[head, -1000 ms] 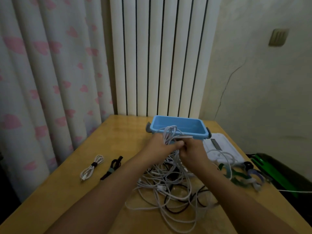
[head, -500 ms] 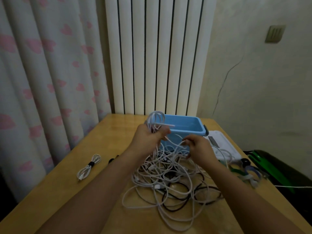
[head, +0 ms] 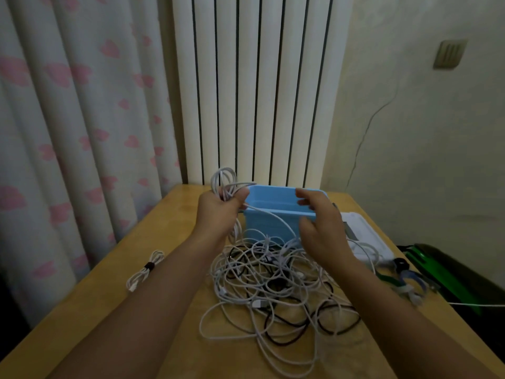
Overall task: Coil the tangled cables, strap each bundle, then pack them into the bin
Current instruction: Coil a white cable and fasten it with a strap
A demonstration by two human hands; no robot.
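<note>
well, from the head view, the left hand [head: 216,214] is raised above the tabletop [head: 90,305] and closed in a fist around a small coil of white cable [head: 224,181]; its loops stand up above the fingers. from this fist one white strand runs down to the right, across the front of the blue bin [head: 273,222], into the tangled cables [head: 276,283]. the right hand [head: 319,228] is open with fingers spread and a little bent, in front of the right part of the bin; it grips nothing firmly, and i cannot tell if the strand touches its palm.

the tangle of white and black cables lies on the tabletop between the two forearms, just in front of the bin, and some loops touch the bin's front wall. the bin stands at the far middle of the tabletop and what shows of its inside looks bare.

at the left, well apart from the tangle, a white cable bundle [head: 144,269] lies already coiled, with a dark strap around its middle. at the right, a white flat device [head: 363,236] lies beside the bin, and near it some coloured straps [head: 404,283] are at the tabletop's edge. no writing or brand can be read on anything.
</note>
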